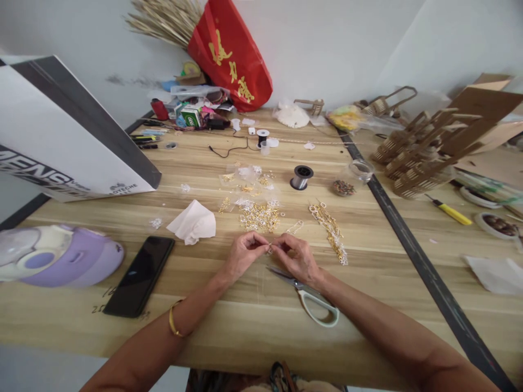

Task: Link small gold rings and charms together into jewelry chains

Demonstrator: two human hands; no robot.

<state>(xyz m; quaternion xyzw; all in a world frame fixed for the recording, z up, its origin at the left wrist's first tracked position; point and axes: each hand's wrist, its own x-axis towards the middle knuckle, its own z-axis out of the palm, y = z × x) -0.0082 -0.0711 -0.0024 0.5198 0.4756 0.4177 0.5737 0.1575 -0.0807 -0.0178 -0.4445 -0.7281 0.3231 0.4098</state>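
Observation:
My left hand (247, 251) and my right hand (295, 255) meet over the front middle of the table, thumbs and forefingers pinched together. A tiny shiny piece (269, 249) shows between the fingertips, too small to name. Just beyond the fingers lies a heap of gold and silver beads (259, 216). Scissors (314, 305) with pale handles rest beside and partly under my right wrist. To the right of that hand lie strung gold and silver chains (332, 234) with rings at one end. A single short strand (295, 226) sits between the heap and the chains.
A spool of wire (301, 177) and a bowl of dark beads (344, 188) stand farther back. At left are a phone (139, 276), a folded tissue (193, 222), a purple device (77, 256) and a large box (69, 136). Small baskets (420, 158) and a yellow cutter (451, 210) lie right.

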